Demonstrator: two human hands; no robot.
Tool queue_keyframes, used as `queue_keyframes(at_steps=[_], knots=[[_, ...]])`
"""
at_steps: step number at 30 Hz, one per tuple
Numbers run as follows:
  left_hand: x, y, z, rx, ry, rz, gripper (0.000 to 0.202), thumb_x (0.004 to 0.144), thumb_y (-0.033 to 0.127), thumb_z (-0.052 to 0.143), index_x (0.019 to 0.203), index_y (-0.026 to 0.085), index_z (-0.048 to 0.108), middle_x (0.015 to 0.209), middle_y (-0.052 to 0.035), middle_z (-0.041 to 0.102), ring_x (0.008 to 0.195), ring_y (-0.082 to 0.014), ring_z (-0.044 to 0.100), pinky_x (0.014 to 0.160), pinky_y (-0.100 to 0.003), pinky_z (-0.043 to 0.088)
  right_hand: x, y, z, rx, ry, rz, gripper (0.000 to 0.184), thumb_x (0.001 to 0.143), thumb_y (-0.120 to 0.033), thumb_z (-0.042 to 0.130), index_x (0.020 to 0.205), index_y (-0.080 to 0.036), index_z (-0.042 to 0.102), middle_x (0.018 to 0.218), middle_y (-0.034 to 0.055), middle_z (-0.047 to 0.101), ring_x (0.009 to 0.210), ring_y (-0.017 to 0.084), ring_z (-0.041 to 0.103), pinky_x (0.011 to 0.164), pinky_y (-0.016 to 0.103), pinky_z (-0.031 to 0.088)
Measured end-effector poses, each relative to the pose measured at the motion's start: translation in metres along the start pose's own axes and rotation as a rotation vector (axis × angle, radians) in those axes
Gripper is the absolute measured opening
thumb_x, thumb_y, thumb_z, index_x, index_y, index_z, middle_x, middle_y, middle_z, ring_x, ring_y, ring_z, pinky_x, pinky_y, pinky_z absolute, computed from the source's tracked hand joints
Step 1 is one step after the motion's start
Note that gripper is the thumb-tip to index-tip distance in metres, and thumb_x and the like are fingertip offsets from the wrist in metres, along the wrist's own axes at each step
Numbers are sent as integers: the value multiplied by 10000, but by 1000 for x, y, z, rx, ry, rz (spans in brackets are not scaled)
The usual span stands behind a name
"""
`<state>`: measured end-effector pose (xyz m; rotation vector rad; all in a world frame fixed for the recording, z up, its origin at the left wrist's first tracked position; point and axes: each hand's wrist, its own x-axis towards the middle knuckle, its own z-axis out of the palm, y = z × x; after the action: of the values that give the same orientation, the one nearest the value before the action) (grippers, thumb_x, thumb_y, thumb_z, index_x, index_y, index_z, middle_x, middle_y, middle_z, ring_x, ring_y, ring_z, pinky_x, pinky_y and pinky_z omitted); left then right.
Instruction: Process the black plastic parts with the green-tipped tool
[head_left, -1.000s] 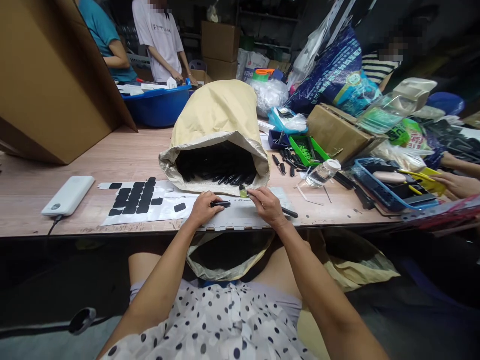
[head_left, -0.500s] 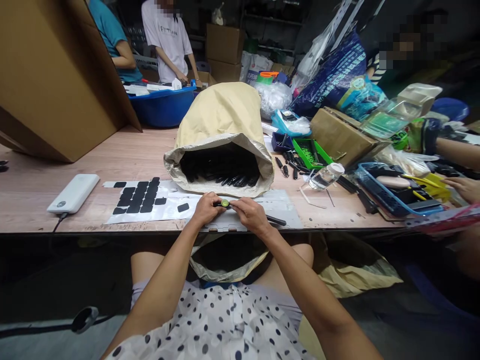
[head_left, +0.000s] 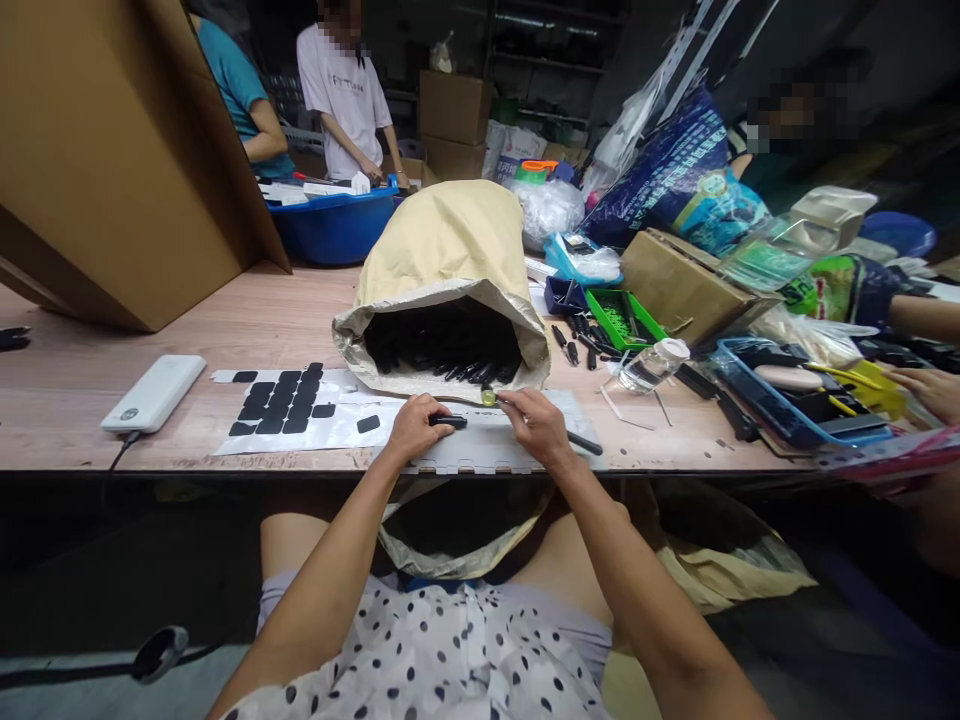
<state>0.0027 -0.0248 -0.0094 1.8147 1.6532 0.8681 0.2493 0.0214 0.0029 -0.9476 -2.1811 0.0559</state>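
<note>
Near the front edge of the table, my left hand (head_left: 414, 428) is closed around a short black cylindrical piece (head_left: 450, 421), whose end sticks out to the right past the fingers. My right hand (head_left: 536, 425) grips a small mallet (head_left: 488, 397) with a yellow-green round face; its dark handle comes out on the right side of the hand. The mallet head is apart from the black piece, up and to its right. Both hands are over a grey-white board (head_left: 480, 450). Just behind them, an open paper sack (head_left: 442, 240) lies on its side, full of similar black pieces.
Black rounded-square pads (head_left: 281, 400) lie on a white sheet left of my hands, beside a white power bank (head_left: 154, 393). To the right are a green tray (head_left: 622, 315), a clear bottle (head_left: 652, 365) and a blue basket (head_left: 795, 390). Another open sack (head_left: 457, 575) is between my legs.
My right hand has moved right and slightly up with the mallet, whose head is now off the black piece. My left hand keeps its hold. The view has shifted slightly.
</note>
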Motion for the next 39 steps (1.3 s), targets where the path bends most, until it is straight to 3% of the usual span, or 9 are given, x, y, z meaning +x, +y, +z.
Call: queue_keyframes(at_steps=[7,11,15,19,23,26,29,34,39], knots=[[1,-3,4,48,7,14,118,770,274,736,884,258,765,870,-19,660,935,-245,601,832,-365,497,-8,60,-9,-100,-108,-86,229,985,-244,523,1016,-278,747,850,51,695,828,220,637,758,336,543],[0,1,-1,64,21,71,95,799,269,720,885,240,747,874,-26,673,913,-237,605,841,-370,493,-15,63,-3,-83,-109,-53,226,984,-237,512,1040,-270,729,894,53,695,867,220,642,790,341,546],[-25,23,-2,4,60,229,120,889,274,638,955,217,722,933,-53,713,919,-232,620,872,-366,497,-16,60,0,-94,-125,-19,214,970,-236,526,1052,-270,721,916,55,689,885,225,635,813,347,537],[-68,41,22,-96,-261,307,227,963,352,554,1068,245,723,976,-38,748,898,-195,672,867,-305,512,-17,59,2,-135,-133,11,207,957,-232,535,1049,-272,716,925,58,682,886,232,618,816,356,525],[-92,29,68,25,-578,50,239,923,369,588,1077,270,742,1047,-34,773,1009,-229,702,908,-316,519,-17,58,2,-144,-141,35,200,951,-231,536,1033,-269,715,932,59,679,883,234,608,812,358,516],[-92,10,95,112,-652,-264,319,914,348,571,1190,268,711,1206,-53,752,1136,-263,681,959,-349,524,-16,56,1,-146,-158,52,200,943,-225,543,1037,-270,713,952,61,681,902,237,608,808,356,509],[-87,-2,110,143,-641,-398,398,918,287,534,1286,218,671,1307,-101,710,1205,-287,657,1028,-393,506,-14,54,0,-150,-176,63,201,940,-216,547,1042,-272,711,954,59,680,907,237,606,805,350,503],[-83,3,106,125,-665,-355,479,889,235,532,1355,216,641,1386,-114,663,1326,-321,578,1115,-446,447,-14,53,-1,-156,-187,72,203,945,-219,546,1051,-265,712,951,60,675,901,233,600,802,342,496],[-70,33,63,-44,-883,-117,289,774,346,728,1048,276,790,1008,-48,784,983,-295,727,917,-383,545,-15,53,0,-157,-198,74,211,954,-231,537,1064,-273,713,962,61,669,916,234,586,836,346,489]])
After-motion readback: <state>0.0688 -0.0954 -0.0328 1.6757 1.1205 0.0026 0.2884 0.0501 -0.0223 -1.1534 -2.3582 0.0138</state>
